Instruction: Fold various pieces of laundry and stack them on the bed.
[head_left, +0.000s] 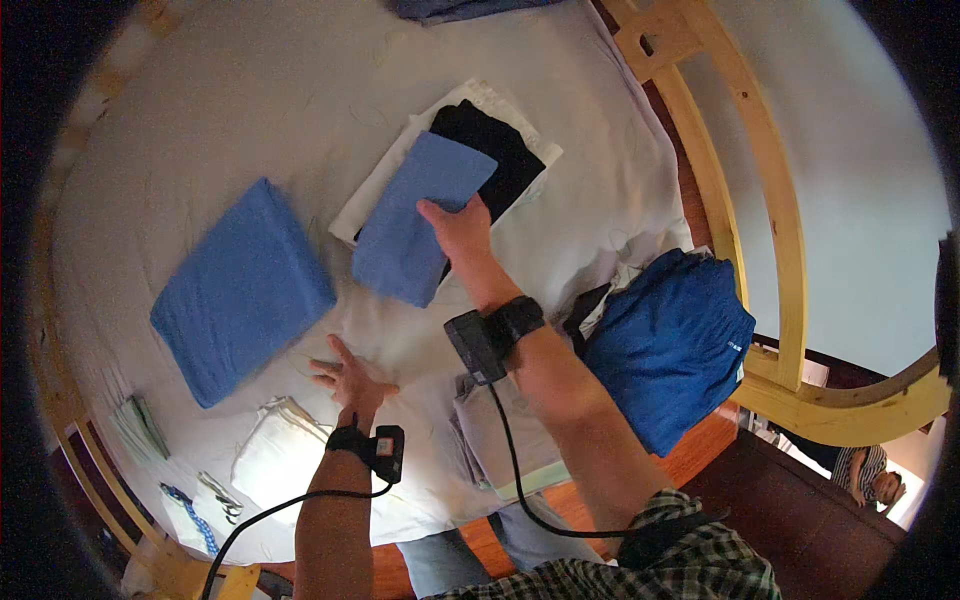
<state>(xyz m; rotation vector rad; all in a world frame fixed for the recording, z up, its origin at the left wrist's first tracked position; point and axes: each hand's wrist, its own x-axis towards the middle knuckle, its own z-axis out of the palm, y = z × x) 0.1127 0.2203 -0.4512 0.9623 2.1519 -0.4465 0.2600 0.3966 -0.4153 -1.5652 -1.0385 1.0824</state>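
Note:
My right hand (462, 232) grips the right edge of a folded light blue cloth (405, 225), its thumb lying on top and its other fingers partly hidden. This cloth rests on a folded black garment (490, 140), which lies over a folded white one (375, 203). My left hand (352, 378) is empty, with its fingers spread just over the bed sheet. It is between a larger folded blue cloth (245, 290) on the left and a folded white cloth (275, 445) nearer me.
Dark blue clothing (665, 340) is heaped at the bed's right edge, beside a wooden bed frame (775, 200). Folded greyish cloth (515, 425) lies at the near edge. A blue patterned strip (195, 520) lies near left. A brown seat (800, 520) and another person (865, 473) are at lower right.

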